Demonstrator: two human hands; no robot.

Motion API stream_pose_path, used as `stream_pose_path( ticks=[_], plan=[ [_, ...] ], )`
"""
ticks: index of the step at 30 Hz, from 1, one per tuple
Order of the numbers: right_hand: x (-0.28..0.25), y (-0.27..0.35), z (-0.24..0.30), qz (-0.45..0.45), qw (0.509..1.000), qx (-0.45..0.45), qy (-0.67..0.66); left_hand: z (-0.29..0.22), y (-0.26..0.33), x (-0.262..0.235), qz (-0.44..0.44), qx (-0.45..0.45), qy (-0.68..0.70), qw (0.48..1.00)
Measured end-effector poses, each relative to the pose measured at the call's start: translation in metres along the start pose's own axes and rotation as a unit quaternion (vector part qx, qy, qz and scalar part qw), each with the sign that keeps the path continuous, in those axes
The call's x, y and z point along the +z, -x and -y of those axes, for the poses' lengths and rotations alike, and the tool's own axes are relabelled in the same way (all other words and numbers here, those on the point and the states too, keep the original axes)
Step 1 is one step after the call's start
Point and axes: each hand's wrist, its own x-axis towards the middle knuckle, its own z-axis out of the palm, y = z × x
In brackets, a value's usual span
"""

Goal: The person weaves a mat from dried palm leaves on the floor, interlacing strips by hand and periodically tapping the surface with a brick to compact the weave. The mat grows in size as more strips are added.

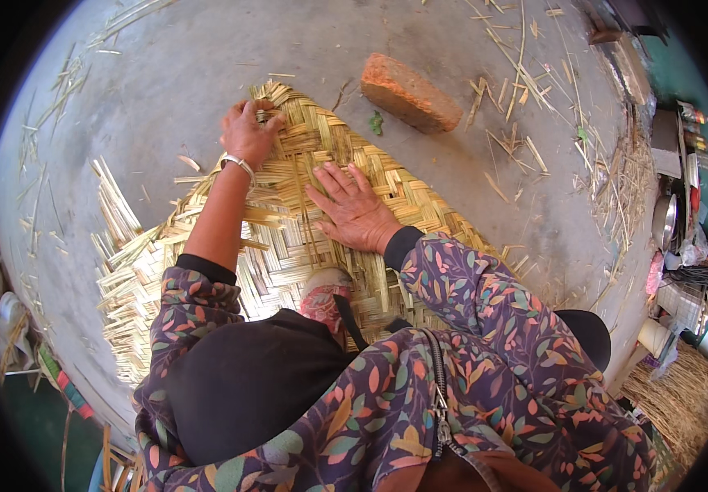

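A mat woven from pale yellow split-bamboo-like strips (288,246) lies on the floor in front of me, narrowing to a far corner. Its right border is closely plaited, while loose strip ends stick out along the left side. Near that far corner my left hand (249,134), with a bangle at its wrist, has its fingers curled in on the mat's left edge; the fingertips are partly hidden. My right hand (355,211) lies flat with fingers spread on the mat's middle. Between my arms a foot in a patterned shoe (327,297) rests on the weave.
A red brick (411,92) lies on the grey concrete floor (182,74) just beyond the mat's right border. Cut strips and scraps (526,90) are scattered to the right. Household items line the right wall, with a straw bundle (673,394) at the lower right.
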Motion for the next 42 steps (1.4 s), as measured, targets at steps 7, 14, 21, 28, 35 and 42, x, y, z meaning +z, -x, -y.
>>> stream_pose_path(
  ticks=[7, 14, 21, 28, 35, 42],
  plan=[
    [-0.023, -0.005, -0.003, -0.007, 1.000, -0.012, 0.003, -0.001, 0.011, -0.014, 0.006, 0.064, -0.042, 0.997],
    [-0.015, -0.010, 0.000, -0.003, 0.999, -0.039, 0.034, -0.021, 0.027, -0.022, -0.052, 0.078, -0.101, 0.990],
    [-0.005, -0.014, 0.005, -0.055, 0.997, -0.046, -0.028, -0.037, 0.088, -0.011, 0.055, 0.440, 0.020, 0.896],
    [-0.038, -0.019, 0.016, -0.107, 0.990, -0.059, -0.067, -0.003, 0.087, 0.001, 0.086, 0.420, 0.043, 0.902],
    [-0.130, -0.073, -0.071, -0.233, 0.950, 0.070, 0.195, 0.016, 0.088, 0.003, 0.019, 0.477, -0.033, 0.878],
    [-0.161, -0.118, -0.039, -0.014, 0.970, 0.243, 0.019, 0.041, 0.101, -0.016, 0.006, 0.491, -0.036, 0.870]
  ],
)
